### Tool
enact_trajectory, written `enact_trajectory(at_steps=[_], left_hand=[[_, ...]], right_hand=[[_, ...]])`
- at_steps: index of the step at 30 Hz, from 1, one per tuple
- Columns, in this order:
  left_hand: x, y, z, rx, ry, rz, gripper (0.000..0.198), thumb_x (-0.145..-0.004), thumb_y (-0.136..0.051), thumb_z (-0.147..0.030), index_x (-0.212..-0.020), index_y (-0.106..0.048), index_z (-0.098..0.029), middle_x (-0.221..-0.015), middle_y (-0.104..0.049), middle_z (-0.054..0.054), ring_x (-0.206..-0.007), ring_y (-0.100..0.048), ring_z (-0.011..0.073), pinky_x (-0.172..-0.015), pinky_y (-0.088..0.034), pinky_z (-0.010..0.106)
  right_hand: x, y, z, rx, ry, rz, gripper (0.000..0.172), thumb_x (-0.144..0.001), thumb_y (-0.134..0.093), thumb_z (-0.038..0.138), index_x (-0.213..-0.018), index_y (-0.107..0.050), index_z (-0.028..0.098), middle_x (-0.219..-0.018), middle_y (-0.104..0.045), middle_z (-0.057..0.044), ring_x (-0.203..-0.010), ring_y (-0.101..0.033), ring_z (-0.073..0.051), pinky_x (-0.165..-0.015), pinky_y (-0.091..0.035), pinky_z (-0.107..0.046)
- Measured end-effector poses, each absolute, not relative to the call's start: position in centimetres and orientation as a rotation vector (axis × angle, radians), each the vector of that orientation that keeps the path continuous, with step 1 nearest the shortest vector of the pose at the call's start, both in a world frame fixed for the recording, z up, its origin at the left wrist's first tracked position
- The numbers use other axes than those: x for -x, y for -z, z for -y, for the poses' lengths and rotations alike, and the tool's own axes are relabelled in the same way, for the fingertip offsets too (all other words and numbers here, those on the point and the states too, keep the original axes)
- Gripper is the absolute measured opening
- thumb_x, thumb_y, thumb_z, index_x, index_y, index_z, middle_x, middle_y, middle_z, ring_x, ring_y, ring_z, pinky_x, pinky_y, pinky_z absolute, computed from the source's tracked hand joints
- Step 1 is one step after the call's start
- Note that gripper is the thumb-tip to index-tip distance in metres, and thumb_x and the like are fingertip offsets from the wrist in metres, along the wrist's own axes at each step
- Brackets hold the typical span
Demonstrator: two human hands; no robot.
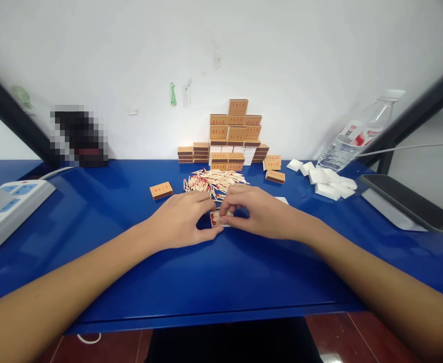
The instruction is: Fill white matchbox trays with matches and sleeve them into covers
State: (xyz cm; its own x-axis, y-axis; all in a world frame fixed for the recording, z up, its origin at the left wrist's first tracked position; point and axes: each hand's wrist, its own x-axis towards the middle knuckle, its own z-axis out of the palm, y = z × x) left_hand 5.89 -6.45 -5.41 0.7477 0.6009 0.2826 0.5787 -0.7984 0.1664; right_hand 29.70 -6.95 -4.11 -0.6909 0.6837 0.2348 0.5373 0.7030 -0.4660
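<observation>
My left hand (pixel 181 219) and my right hand (pixel 257 212) meet at the middle of the blue table (pixel 214 272). Both are closed around a small white matchbox tray (pixel 218 218) that holds red-tipped matches. Just behind my fingers lies a loose pile of matches (pixel 216 180). A single brown matchbox (pixel 161 190) rests to the left of the pile. Against the wall stands a stack of brown matchboxes (pixel 234 136).
Several white inner trays (pixel 329 182) lie at the right, beside a tilted plastic water bottle (pixel 357 137). A dark phone (pixel 410 201) lies at the far right. A white power strip (pixel 5 206) sits at the left edge. A blurred dark object (pixel 78 136) stands by the wall.
</observation>
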Motion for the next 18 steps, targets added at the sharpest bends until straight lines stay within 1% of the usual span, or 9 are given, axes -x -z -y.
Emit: enact_trajectory(at_steps=[3,7,13,18], left_hand=[[-5.9,5.4,6.4,-2.879,-0.497,-0.964,0.026,-0.097,-0.065,-0.044,-0.094,-0.068,-0.019,-0.092,-0.068,0.003,-0.085,-0.066,0.0201,-0.071,-0.048,0.033],[-6.0,5.4,6.4,-2.891,-0.498,-0.964,0.027,-0.097,-0.064,-0.045,-0.096,-0.069,-0.018,-0.092,-0.069,0.004,-0.086,-0.066,0.0204,-0.071,-0.048,0.033],[-5.9,5.4,6.4,-2.903,-0.508,-0.956,0.029,-0.098,-0.064,-0.046,-0.095,-0.068,-0.018,-0.090,-0.068,0.003,-0.081,-0.065,0.0193,-0.068,-0.047,0.033],[-5.9,5.4,6.5,-2.896,-0.490,-0.967,0.030,-0.098,-0.064,-0.047,-0.092,-0.068,-0.018,-0.088,-0.067,0.004,-0.081,-0.065,0.0200,-0.069,-0.046,0.033]], right_hand=[[-28.9,4.6,7.1,0.928,-0.523,2.502,0.009,-0.097,-0.067,0.019,-0.089,-0.070,0.022,-0.091,-0.065,-0.003,-0.087,-0.059,-0.019,-0.079,-0.046,-0.034],[-29.0,4.7,7.0,0.927,-0.503,2.515,0.011,-0.098,-0.065,0.020,-0.087,-0.067,0.022,-0.089,-0.063,-0.003,-0.084,-0.057,-0.019,-0.076,-0.045,-0.033],[-29.9,4.4,6.7,0.901,-0.533,2.514,0.005,-0.098,-0.068,0.021,-0.096,-0.073,0.022,-0.093,-0.064,-0.003,-0.086,-0.060,-0.018,-0.079,-0.046,-0.032],[-29.8,4.4,6.6,0.813,-0.598,2.550,0.011,-0.102,-0.064,0.020,-0.096,-0.073,0.023,-0.096,-0.067,-0.003,-0.090,-0.061,-0.018,-0.081,-0.046,-0.032]])
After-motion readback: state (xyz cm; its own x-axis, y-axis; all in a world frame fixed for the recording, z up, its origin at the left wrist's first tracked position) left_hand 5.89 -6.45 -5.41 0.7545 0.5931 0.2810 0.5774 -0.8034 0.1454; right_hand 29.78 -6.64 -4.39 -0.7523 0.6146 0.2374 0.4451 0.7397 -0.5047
